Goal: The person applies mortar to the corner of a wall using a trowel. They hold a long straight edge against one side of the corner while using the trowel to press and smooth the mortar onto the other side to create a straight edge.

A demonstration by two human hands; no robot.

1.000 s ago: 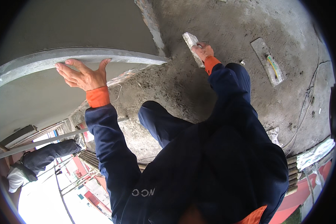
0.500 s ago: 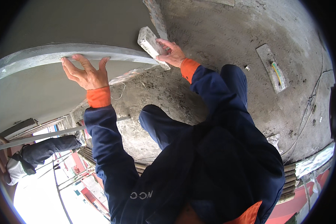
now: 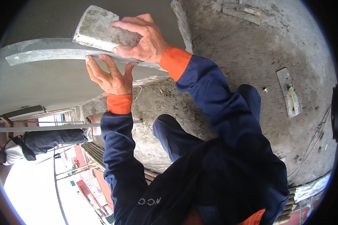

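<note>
My right hand (image 3: pixel 148 43) grips a pale grey, mortar-smeared brick (image 3: pixel 99 28), its fingers on the upper side and its thumb at the lower edge. The brick is against or just over the upper edge of a long grey straightedge bar (image 3: pixel 37 55), which runs across the plastered wall (image 3: pixel 33 82). Whether brick and bar touch is hard to tell. Below the brick, my left hand (image 3: pixel 114 77) has its fingers apart, with the fingertips against the bar's lower edge. The bar's right part is partly hidden behind my right hand.
A trowel (image 3: pixel 289 93) with a yellow-green handle lies on the rough concrete floor (image 3: pixel 221 45) at right, near cables (image 3: pixel 315 138). Another flat trowel (image 3: pixel 242 13) lies at the far right. At left, another person (image 3: pixel 52 140) stands by a long pole (image 3: pixel 45 128).
My right hand has carried the brick leftward along the bar and turned its broad face into view. My left hand stays at the bar's lower edge. The view has shifted.
</note>
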